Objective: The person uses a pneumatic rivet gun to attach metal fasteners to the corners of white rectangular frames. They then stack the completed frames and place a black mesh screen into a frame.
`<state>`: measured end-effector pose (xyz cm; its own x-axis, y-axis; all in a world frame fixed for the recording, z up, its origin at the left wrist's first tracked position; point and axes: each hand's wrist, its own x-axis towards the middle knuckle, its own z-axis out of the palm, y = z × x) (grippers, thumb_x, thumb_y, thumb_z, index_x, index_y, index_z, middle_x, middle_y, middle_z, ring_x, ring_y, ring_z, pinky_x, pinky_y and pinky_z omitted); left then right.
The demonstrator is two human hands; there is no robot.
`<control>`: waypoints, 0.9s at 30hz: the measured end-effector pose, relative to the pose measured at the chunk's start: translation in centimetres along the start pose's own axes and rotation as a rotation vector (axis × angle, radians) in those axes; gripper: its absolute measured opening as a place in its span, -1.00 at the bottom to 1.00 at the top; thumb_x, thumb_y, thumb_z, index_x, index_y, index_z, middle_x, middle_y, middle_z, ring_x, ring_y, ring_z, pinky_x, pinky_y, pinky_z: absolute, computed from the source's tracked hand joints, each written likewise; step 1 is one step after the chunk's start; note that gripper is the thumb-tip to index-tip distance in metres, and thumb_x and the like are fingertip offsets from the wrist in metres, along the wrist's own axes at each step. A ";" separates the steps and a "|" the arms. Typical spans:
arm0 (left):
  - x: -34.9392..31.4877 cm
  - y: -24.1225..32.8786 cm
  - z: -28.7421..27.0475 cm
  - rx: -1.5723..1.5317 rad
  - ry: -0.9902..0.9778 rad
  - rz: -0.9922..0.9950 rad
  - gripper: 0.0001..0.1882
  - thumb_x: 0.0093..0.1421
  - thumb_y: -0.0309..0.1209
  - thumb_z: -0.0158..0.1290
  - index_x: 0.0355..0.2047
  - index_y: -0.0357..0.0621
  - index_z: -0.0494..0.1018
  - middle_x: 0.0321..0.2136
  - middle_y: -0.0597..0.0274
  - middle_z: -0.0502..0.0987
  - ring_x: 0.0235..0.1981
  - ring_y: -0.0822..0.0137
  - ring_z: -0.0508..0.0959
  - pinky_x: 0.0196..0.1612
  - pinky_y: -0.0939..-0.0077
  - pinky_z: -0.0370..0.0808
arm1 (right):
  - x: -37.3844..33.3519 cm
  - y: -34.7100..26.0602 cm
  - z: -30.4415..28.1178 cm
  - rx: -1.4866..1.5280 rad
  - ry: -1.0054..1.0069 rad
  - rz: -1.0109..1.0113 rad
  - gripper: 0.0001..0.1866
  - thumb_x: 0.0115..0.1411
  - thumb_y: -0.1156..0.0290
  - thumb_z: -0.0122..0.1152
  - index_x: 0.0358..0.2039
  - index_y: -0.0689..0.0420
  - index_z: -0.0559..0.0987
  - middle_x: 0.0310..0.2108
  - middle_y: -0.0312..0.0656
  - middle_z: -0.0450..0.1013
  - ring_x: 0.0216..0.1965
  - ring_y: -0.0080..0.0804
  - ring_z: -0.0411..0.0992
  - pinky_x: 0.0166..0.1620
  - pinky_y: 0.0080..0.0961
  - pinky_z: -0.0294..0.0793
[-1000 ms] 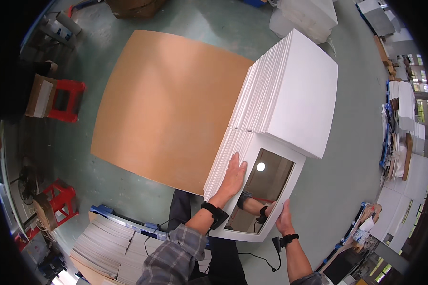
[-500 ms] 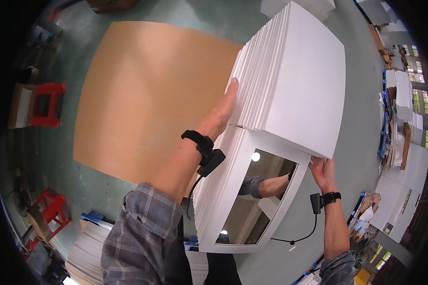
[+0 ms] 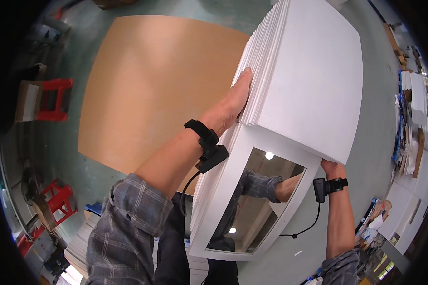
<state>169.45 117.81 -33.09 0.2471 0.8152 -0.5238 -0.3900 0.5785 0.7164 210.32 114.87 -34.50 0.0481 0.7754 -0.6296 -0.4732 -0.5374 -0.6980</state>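
Note:
A stack of white panels rises in front of me, its layered edges facing left. Below it lies a white framed panel with a mirror-like inset, which reflects an arm and lights. My left hand is stretched flat against the stack's left edges, near its front corner. My right hand grips the near right corner of the upper white panels from below; its fingers are hidden under them. Black straps with small devices circle both wrists.
A large brown board lies left of the stack. Red stools stand at the far left. More panels are piled at lower left. Stacked boards and scraps line the right side. Cables hang from both wrist devices.
The upper white panels have shifted slightly right and toward me relative to the framed panel. My right hand has gone farther under their corner; my left hand has moved along with the edges.

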 end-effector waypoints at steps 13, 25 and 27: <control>2.6 -2.8 -0.8 0.107 0.069 0.072 -0.15 0.45 0.19 -0.47 0.38 -0.35 0.11 0.26 -0.31 0.30 0.26 0.07 0.39 0.28 0.25 0.35 | 1.1 0.2 -2.4 -0.666 -0.267 -0.348 -0.42 0.50 -0.01 -0.16 0.35 0.09 0.25 0.27 -0.15 0.35 0.24 -0.22 0.35 0.26 -0.16 0.44; -1.9 -0.2 -2.1 -0.035 -0.037 0.073 -0.10 0.48 0.16 -0.46 0.46 -0.45 -0.24 0.49 -0.22 -0.24 0.53 0.10 -0.23 0.53 0.35 -0.25 | 0.7 -0.5 -4.5 -0.200 -0.130 0.002 -0.30 0.38 -0.17 0.01 0.34 0.05 0.31 0.28 -0.18 0.34 0.28 -0.19 0.30 0.34 -0.14 0.31; -1.8 -2.6 -4.5 -0.112 -0.011 0.123 -0.09 0.48 0.16 -0.50 0.46 -0.44 -0.34 0.51 -0.16 -0.41 0.54 0.14 -0.38 0.54 0.36 -0.32 | 0.0 -0.5 -3.0 -0.180 -0.120 0.069 -0.27 0.36 -0.19 0.05 0.34 0.05 0.31 0.29 -0.20 0.33 0.30 -0.19 0.27 0.37 -0.16 0.25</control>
<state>166.02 114.77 -36.06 0.2010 0.8804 -0.4296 -0.5145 0.4680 0.7185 213.20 114.15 -35.23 -0.0892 0.7631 -0.6401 -0.3063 -0.6326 -0.7113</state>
